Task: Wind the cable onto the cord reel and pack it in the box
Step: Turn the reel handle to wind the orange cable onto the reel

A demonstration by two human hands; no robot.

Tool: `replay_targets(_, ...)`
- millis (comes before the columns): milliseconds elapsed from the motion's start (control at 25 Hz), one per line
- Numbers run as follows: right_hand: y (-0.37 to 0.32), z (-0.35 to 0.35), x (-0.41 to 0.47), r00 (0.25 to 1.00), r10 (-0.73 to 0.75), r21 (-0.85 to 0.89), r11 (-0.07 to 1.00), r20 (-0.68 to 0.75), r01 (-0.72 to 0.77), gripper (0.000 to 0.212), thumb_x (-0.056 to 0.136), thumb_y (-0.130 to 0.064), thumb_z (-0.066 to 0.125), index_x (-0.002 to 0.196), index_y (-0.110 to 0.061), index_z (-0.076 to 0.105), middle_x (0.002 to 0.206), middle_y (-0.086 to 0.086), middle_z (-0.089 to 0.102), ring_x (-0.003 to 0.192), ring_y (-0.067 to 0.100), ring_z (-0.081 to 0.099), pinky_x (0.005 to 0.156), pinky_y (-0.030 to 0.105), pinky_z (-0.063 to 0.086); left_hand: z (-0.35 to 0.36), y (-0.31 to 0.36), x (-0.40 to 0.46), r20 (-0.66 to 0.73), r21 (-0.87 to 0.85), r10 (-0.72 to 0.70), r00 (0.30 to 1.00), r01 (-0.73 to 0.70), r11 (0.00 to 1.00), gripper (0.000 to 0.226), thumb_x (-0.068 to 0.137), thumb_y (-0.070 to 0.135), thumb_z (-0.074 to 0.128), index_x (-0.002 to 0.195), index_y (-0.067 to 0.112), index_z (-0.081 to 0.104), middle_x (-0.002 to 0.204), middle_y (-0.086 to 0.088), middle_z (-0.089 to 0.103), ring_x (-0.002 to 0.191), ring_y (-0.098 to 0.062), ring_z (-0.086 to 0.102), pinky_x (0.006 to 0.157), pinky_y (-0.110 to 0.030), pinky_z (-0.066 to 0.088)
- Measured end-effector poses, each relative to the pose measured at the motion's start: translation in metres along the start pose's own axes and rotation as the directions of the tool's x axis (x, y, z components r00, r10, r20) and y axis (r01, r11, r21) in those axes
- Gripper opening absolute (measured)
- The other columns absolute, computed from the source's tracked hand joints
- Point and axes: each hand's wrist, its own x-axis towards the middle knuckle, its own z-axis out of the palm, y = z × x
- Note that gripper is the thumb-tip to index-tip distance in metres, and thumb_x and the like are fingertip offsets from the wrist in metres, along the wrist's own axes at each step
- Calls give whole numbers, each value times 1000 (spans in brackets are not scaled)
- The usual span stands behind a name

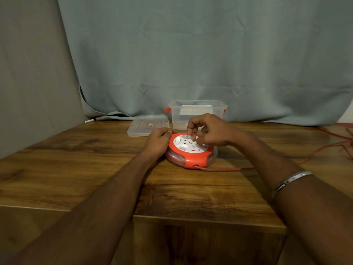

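While left hand (158,140) steadies reel (191,150), right hand (208,131) cranks.

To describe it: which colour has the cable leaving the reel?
Orange-red cable, matching the reel housing; head view.

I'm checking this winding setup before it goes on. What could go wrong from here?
1. The loose orange cable trails off to a tangle at the table's right edge; it might snag while reeling in.
2. The round orange-and-white cord reel is braced only by the left hand; it may slide as the right hand turns it.
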Motion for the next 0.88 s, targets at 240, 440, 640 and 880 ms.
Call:
replay_targets(240, 10, -11, -1, 990, -24, 69, 997, 138, 14, 51, 66, 15, 75, 105, -15, 62, 111, -8, 73, 72, 28, 51, 60, 38, 43, 0, 1, -1, 46, -55, -3, 999, 6, 998, 32, 105, 18, 42, 120, 11, 69, 110, -10, 73, 96, -20, 70, 87, -37, 59)
replay_targets(440, 9, -14, -3, 977, 10, 152, 987, 211, -44, 47, 73, 18, 74, 103, -10, 52, 119, 3, 76, 56, 17, 44, 50, 27, 39, 0, 1, -2, 60, -48, -6, 998, 8, 999, 33, 105, 20, 42, 125, 11, 67, 113, -7, 72, 97, -18, 70, 85, -34, 59)
replay_targets(640, 8, -12, -2, 981, 69, 68, 994, 181, -82, 48, 74, 2, 83, 96, -18, 46, 112, 7, 73, 66, 13, 49, 53, 25, 41, -1, 2, -2, 56, -56, -17, 998, 21, 998, 33, 105, 20, 42, 125, 12, 67, 114, -6, 71, 98, -19, 69, 86, -36, 59)
replay_targets(880, 3, -1, -1, 989, 55, -27, 998, 140, -51, 32, 77, -24, 86, 77, -20, 54, 73, -2, 60, 70, 12, 54, 64, 33, 43, -1, -1, 0, 31, -69, 4, 1000, -2, 998, 31, 104, 16, 43, 118, 10, 70, 108, -9, 73, 97, -22, 70, 86, -38, 59)
